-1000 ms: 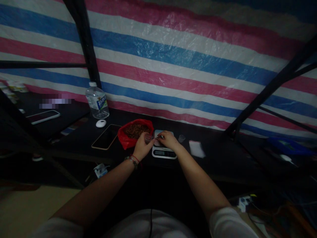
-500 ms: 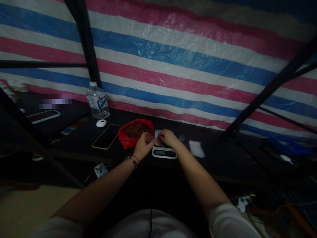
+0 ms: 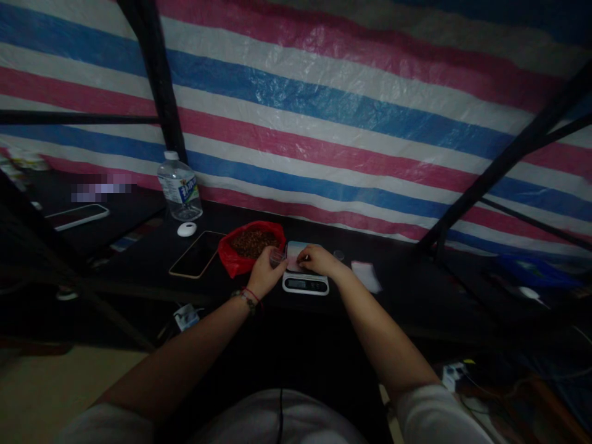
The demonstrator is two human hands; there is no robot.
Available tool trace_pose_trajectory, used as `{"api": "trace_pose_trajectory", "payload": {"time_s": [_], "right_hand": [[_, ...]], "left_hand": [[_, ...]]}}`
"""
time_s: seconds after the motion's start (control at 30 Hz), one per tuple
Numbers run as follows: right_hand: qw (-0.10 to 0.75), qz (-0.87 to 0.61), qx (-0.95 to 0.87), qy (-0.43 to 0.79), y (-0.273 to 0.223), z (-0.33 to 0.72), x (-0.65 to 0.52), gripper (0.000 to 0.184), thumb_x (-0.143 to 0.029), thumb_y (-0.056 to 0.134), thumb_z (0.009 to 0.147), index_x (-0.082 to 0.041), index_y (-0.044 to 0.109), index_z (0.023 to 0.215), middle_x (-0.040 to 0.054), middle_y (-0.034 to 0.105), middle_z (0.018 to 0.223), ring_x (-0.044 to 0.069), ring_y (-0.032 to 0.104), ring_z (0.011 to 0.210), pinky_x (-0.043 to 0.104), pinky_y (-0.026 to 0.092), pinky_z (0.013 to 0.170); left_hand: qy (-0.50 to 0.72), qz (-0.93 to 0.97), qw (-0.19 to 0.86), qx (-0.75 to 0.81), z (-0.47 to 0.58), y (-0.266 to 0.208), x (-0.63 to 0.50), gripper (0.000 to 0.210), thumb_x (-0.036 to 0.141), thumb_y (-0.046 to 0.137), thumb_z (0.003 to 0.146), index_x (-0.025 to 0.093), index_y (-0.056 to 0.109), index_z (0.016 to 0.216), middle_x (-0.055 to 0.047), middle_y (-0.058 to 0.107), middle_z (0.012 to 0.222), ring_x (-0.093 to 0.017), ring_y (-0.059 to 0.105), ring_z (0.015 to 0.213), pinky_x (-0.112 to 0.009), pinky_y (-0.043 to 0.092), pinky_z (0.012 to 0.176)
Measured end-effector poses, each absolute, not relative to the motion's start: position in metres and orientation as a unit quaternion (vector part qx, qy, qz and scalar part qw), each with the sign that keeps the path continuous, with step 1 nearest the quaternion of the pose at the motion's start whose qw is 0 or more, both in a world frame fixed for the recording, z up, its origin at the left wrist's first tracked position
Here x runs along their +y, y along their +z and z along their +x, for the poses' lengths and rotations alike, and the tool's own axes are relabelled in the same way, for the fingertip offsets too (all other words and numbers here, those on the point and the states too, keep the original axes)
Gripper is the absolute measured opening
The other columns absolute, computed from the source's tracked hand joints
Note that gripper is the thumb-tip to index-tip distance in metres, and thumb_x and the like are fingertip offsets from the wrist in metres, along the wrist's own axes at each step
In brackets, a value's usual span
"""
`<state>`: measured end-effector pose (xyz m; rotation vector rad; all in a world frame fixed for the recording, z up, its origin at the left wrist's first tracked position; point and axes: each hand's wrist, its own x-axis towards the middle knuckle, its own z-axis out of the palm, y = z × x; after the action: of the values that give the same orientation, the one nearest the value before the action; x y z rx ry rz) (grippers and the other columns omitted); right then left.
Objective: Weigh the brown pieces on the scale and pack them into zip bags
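Note:
My left hand (image 3: 266, 272) is closed around a small clear plastic cup (image 3: 277, 255), between the red plastic bag and the scale. Brown grains (image 3: 254, 243), too small to name surely, fill the open red plastic bag (image 3: 228, 261). Over the platform of the white digital scale (image 3: 306, 293) is my right hand (image 3: 319, 259), its fingertips pinched together. Whatever those fingers hold is too small to make out. A second small clear cup or lid (image 3: 339, 254) lies just beyond my right wrist.
Left of the bag lie a phone (image 3: 197, 254) and a white oval object (image 3: 187, 229); a clear plastic bottle (image 3: 181, 188) stands behind them. Small clear plastic bags (image 3: 367, 275) lie right of the scale. Black frame posts (image 3: 161, 86) and a striped sheet (image 3: 324, 117) bound the table.
My right hand has shifted slightly over the scale, and its wrist has turned a little, baring more of the platform. My left hand still holds the cup. The view has moved slightly.

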<state>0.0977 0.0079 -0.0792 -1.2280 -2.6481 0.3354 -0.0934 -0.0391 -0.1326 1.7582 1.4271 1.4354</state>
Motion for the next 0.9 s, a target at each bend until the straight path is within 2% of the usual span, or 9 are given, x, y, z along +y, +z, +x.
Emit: {"api": "trace_pose_trajectory", "payload": {"time_s": [0.23,0.5,0.73,0.9], "right_hand": [[0.099,-0.433,-0.891,0.093,-0.075,0.092,0.009,0.015,-0.013,0.061,0.073,-0.017,0.072,0.083,0.0054,0.069,0.086,0.016,0.061,0.083,0.024,0.043,0.076],[0.273,-0.407,-0.860,0.142,-0.058,0.081,-0.017,0.014,-0.018,0.062,0.076,-0.018,0.068,0.089,0.0032,0.063,0.086,0.012,0.059,0.076,0.023,0.045,0.070],[0.258,-0.375,-0.869,0.195,-0.045,0.067,-0.063,0.017,-0.013,0.062,0.076,-0.019,0.068,0.090,0.0026,0.066,0.090,0.013,0.060,0.079,0.024,0.046,0.073],[0.269,-0.376,-0.869,0.175,-0.043,0.073,-0.083,0.011,-0.016,0.064,0.077,-0.019,0.068,0.087,0.0033,0.067,0.089,0.015,0.061,0.084,0.027,0.046,0.078]], "left_hand": [[0.509,0.656,0.235,0.506,-0.093,-0.129,-0.043,0.033,0.035,0.060,0.075,0.017,0.051,0.101,-0.004,0.063,0.088,-0.018,0.062,0.080,-0.031,0.049,0.075],[0.452,0.725,0.189,0.485,-0.090,-0.124,-0.051,0.037,0.029,0.060,0.073,0.017,0.051,0.107,-0.007,0.061,0.097,-0.022,0.060,0.089,-0.035,0.047,0.081],[0.430,0.767,0.185,0.440,-0.085,-0.112,-0.071,0.031,0.018,0.057,0.068,0.019,0.053,0.099,-0.007,0.062,0.096,-0.022,0.059,0.089,-0.036,0.047,0.081],[0.435,0.774,0.207,0.412,-0.078,-0.104,-0.086,0.033,0.019,0.058,0.069,0.019,0.053,0.101,-0.007,0.062,0.099,-0.022,0.060,0.089,-0.035,0.048,0.081]]}}
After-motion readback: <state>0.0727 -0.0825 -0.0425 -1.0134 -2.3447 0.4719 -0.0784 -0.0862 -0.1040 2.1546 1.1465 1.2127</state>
